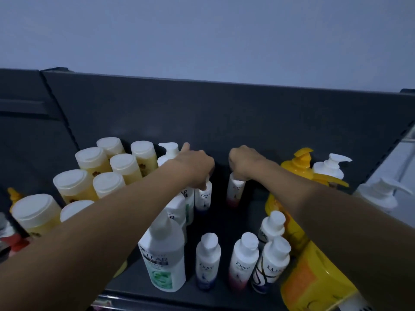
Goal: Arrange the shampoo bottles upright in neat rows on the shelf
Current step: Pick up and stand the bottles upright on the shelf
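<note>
Your forearms reach over near-row bottles as your left hand (197,164) grips a blue-based Dove bottle (202,198) and your right hand (243,162) a pink-based one (234,194), both upright at the far shelf (224,223).

Open shelf (220,221) lane between bottles (205,259)

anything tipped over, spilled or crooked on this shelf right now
Nothing looks spilled or fallen. The bottles in view stand upright on the shelf. The left hand grips a small purple-bottomed Dove bottle and the right hand a pink-bottomed Dove bottle, both at the back by their caps.
</note>
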`<action>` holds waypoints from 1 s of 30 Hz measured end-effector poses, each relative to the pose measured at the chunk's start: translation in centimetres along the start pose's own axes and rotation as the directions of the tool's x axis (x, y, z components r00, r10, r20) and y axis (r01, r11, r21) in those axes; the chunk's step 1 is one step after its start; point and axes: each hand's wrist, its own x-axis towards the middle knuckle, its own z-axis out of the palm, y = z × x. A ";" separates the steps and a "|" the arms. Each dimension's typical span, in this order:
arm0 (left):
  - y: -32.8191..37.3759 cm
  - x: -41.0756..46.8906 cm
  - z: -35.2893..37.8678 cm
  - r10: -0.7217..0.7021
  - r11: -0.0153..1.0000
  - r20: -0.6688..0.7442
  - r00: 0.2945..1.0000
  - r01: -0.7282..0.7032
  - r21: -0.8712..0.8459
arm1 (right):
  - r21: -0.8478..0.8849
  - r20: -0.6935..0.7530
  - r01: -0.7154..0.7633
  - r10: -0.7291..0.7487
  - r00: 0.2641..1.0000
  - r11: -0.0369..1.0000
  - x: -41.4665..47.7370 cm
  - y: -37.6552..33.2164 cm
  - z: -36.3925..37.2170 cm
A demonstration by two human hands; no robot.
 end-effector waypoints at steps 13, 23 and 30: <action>2.0 -2.9 0.2 0.200 0.980 -0.046 0.979 -0.199 0.017 | 0.026 0.093 0.127 -0.129 0.987 0.992 -9.7 -1.8 0.6; 4.2 -4.8 -4.3 0.076 0.988 -0.047 0.996 -0.069 0.137 | 0.210 -0.317 0.003 0.065 0.946 0.978 -19.2 7.0 -8.5; 11.4 0.0 -11.4 0.108 0.953 -0.385 0.916 -0.206 -0.223 | 0.217 -0.217 -0.231 0.277 0.936 0.949 -22.3 21.1 -7.1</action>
